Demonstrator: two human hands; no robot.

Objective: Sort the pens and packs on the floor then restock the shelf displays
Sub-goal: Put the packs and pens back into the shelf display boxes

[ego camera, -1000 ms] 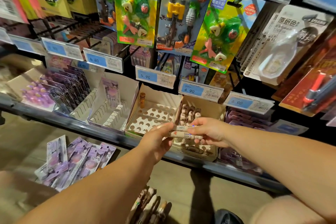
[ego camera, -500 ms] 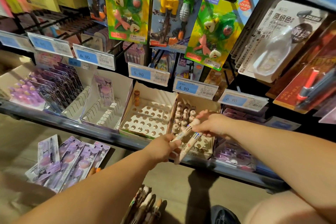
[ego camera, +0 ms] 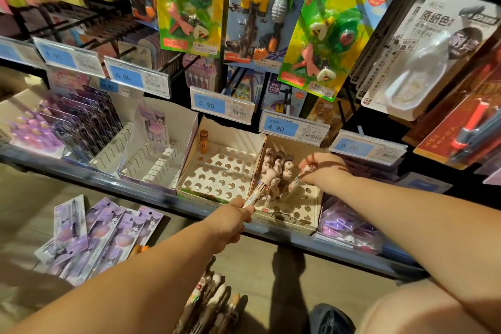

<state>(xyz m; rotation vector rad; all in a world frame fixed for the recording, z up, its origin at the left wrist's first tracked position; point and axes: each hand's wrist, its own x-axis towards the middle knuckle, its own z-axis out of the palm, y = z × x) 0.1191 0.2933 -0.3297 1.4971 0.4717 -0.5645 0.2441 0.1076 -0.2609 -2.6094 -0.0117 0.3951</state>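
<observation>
Pens: two in hand. The right-hand pen (ego camera: 294, 184) stands tilted over the holed top of the pen box (ego camera: 282, 221). The left-hand pen (ego camera: 254, 194) slants up at the box's front left corner.
Change: half a second ago both pens lay together between the hands, in front of the pen box. Now they are parted; the right hand (ego camera: 322, 168) has carried its pen over the box, while the left hand (ego camera: 230, 222) has stayed at the front.
In the way: standing pens (ego camera: 276, 168) crowd the box's back left holes, just beside the right-hand pen.
Left of the box: a holed box (ego camera: 233, 135) with one brown pen (ego camera: 203, 141) at its back corner.
Below the box: purple packs (ego camera: 95, 236) on the floor to the left, and loose pens (ego camera: 211, 301) heaped underneath.
Above the box: a price tag (ego camera: 282, 126) and hanging eraser packs (ego camera: 325, 30).
Left grip: fingers curled, pinching the pen's lower end; arm stretched forward.
Right grip: fingertips pinch the pen's top; wrist bent down.
</observation>
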